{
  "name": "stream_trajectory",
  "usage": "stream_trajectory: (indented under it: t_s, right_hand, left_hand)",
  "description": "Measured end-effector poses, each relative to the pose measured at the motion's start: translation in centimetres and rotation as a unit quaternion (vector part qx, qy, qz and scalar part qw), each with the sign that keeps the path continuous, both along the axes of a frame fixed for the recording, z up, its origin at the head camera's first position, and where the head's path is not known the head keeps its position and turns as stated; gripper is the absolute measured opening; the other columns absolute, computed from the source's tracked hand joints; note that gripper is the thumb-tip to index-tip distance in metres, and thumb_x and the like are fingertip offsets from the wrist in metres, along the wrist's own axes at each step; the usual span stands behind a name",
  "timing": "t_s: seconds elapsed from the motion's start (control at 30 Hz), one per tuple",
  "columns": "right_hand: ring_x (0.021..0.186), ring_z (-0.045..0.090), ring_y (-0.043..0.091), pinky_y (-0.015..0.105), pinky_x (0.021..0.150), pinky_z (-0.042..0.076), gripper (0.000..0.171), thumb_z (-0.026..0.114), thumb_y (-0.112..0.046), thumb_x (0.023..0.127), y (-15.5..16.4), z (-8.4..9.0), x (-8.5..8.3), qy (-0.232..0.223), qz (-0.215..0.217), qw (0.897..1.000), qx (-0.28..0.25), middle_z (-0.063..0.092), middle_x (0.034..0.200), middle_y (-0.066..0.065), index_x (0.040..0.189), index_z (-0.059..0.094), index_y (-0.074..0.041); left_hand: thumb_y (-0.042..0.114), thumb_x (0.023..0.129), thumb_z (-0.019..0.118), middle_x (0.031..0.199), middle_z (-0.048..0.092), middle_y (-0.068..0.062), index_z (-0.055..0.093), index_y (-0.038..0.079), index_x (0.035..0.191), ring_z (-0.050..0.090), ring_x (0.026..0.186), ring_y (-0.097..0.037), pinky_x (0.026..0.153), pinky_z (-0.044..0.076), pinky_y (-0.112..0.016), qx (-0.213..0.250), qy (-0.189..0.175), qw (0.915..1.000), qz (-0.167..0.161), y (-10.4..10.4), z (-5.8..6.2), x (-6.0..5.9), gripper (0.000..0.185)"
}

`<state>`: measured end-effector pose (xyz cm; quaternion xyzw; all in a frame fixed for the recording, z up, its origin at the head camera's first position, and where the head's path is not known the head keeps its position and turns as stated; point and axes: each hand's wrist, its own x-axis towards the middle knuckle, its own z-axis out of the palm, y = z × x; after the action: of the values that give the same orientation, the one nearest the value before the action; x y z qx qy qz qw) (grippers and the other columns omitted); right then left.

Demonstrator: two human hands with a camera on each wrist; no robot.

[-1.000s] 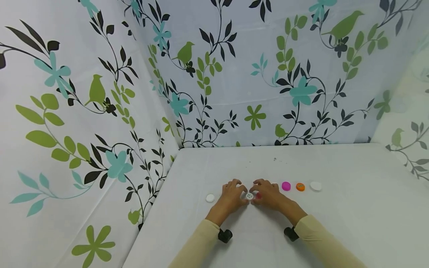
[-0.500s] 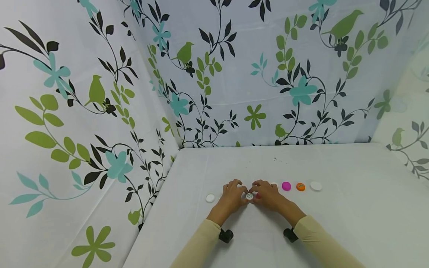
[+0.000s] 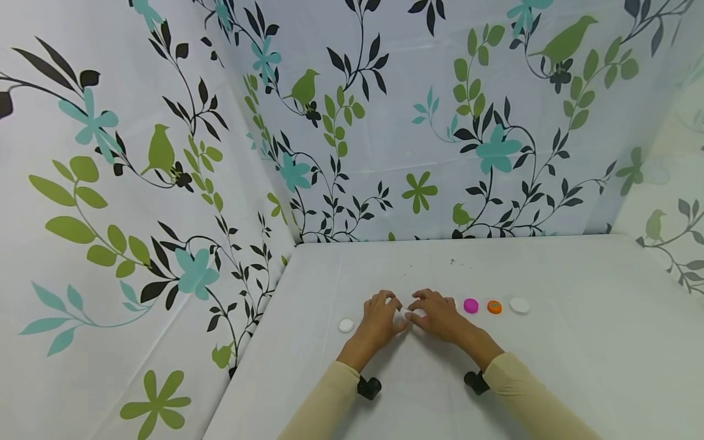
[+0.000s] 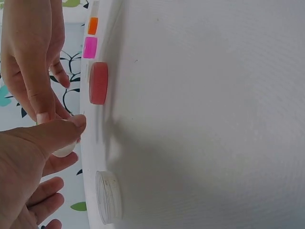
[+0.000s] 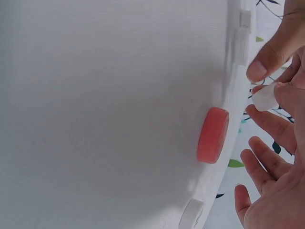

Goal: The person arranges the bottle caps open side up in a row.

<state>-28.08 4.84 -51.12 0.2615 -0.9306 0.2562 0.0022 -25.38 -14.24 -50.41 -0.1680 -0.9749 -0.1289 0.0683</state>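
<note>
A small white bottle cap (image 5: pixel 264 98) is held up off the table, tilted, between both hands. My right hand (image 3: pixel 438 316) pinches it between thumb and index finger. From the other side my left hand (image 3: pixel 378 318) has its thumb and index finger about it, as the left wrist view shows; the cap (image 4: pixel 64 150) is partly covered there by the left thumb. Below the hands a red bottle cap (image 5: pixel 213 136) stands on the table, hidden by the right hand in the head view. Near the left hand lies a clear whitish lid (image 4: pixel 108 197).
On the white table (image 3: pixel 341 391), a white cap (image 3: pixel 346 326) lies left of the hands. To the right, in a row, are a pink cap (image 3: pixel 470 305), an orange cap (image 3: pixel 494 307) and a larger white cap (image 3: pixel 519 305). Patterned cloth (image 3: pixel 357 171) hangs behind.
The white cap has turned between the fingers: its printed face showed before and does not now. Both hands have shifted slightly away from the body. The red cap has gone from sight in the head view.
</note>
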Motion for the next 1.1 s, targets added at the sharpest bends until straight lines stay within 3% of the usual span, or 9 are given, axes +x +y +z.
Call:
stream_trajectory:
  t_s: [0.37, 0.6, 0.77, 1.1]
  right_hand:
    - [0.132, 0.057, 0.04, 0.07, 0.098, 0.042, 0.032, 0.063, -0.032, 0.106, -0.5, 0.11, 0.21, -0.01, -0.003, 1.0, -0.019, 0.062, 0.14, 0.016, 0.115, 0.082, -0.007]
    - [0.134, 0.056, 0.042, 0.069, 0.097, 0.043, 0.031, 0.063, -0.031, 0.107, -0.04, 0.09, 0.18, -0.002, 0.001, 1.0, -0.031, 0.06, 0.142, 0.018, 0.126, 0.075, -0.01]
    - [0.134, 0.056, 0.041, 0.066, 0.096, 0.045, 0.031, 0.068, -0.027, 0.104, 0.23, 0.02, 0.06, 0.006, 0.009, 0.999, -0.035, 0.061, 0.142, 0.017, 0.132, 0.071, -0.014]
    - [0.133, 0.057, 0.041, 0.067, 0.094, 0.046, 0.031, 0.079, -0.026, 0.096, 0.15, -0.6, 0.16, 0.007, 0.02, 1.0, -0.016, 0.061, 0.141, 0.017, 0.125, 0.075, -0.015]
  left_hand:
    - [0.037, 0.095, 0.08, 0.138, 0.055, -0.008, 0.068, 0.014, 0.108, 0.054, 0.128, -0.028, 0.108, 0.041, -0.047, 0.02, 0.013, 0.9997, 0.007, 0.18, -0.22, -0.29, 0.029]
    - [0.035, 0.096, 0.08, 0.14, 0.054, -0.008, 0.069, 0.013, 0.113, 0.052, 0.132, -0.028, 0.111, 0.039, -0.048, 0.017, 0.01, 0.9998, 0.003, 0.15, 0.03, -0.1, 0.03]
    - [0.033, 0.096, 0.079, 0.141, 0.053, -0.008, 0.069, 0.013, 0.116, 0.052, 0.134, -0.029, 0.113, 0.038, -0.048, 0.015, 0.004, 0.9999, 0.004, 0.14, 0.18, 0.03, 0.03]
    - [0.036, 0.097, 0.079, 0.138, 0.056, -0.009, 0.073, 0.015, 0.112, 0.054, 0.13, -0.03, 0.111, 0.039, -0.05, -0.003, 0.012, 0.9999, -0.003, 0.0, -0.01, 0.38, 0.027]
